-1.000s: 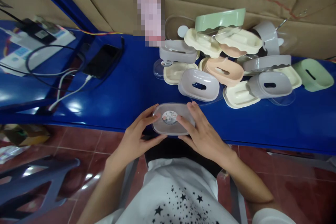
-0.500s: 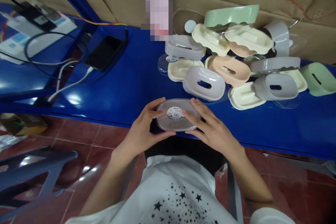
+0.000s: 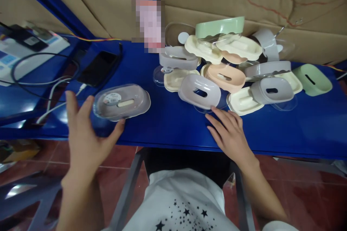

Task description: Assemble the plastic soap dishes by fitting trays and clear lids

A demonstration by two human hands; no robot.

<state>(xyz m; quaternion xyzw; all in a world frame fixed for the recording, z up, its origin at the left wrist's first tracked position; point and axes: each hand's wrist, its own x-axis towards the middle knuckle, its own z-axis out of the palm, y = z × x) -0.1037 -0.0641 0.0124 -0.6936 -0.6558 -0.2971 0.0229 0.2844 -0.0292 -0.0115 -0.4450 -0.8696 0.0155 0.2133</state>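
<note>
A lilac shell (image 3: 200, 81) lies long-side crosswise just beyond the nearer right hand (image 3: 230, 135), fingers slightly parted; the left hand (image 3: 86, 139) gapes wide beside a box (image 3: 127, 94).

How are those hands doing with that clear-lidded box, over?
Left hand: open, beside clear-lidded box. Right hand: open, at lavender cover. Box: resting on blue table. Black phone close beyond.

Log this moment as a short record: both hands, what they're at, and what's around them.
Left hand: open beside the clear-lidded soap box; contact unclear
Soap box lid: round label on top
Right hand: fingers extended, at the near edge of a lilac slotted tray; contact unclear
Surface: blue tabletop
Other parts: peach tray, green tray
Electronics: black phone, cable attached
</note>
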